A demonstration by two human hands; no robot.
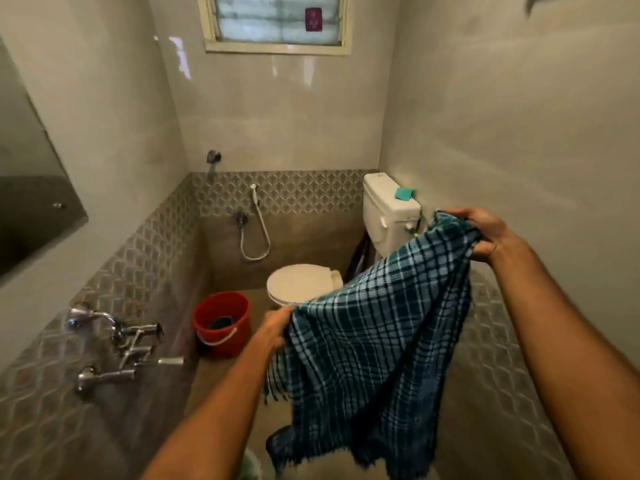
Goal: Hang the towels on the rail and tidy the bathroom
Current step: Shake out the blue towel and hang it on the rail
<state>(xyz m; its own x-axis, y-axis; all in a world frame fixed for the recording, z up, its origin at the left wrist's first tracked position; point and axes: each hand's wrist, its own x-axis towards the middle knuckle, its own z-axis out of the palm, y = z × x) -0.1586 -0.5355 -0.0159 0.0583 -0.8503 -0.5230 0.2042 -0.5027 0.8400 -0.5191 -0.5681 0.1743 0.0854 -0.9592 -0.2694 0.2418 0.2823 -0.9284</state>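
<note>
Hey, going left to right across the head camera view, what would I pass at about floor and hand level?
Wall taps → red bucket → left hand → checked towel → right hand. The toilet, partly behind the towel, is left out.

Both hands, the left hand (275, 329) and right hand (485, 233), hold up a blue checked towel (374, 358) near the toilet (301, 284) and red bucket (221, 323).

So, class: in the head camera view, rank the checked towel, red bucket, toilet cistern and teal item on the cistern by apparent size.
1. checked towel, though it is nearest the camera
2-3. red bucket and toilet cistern, too alike to rank
4. teal item
</note>
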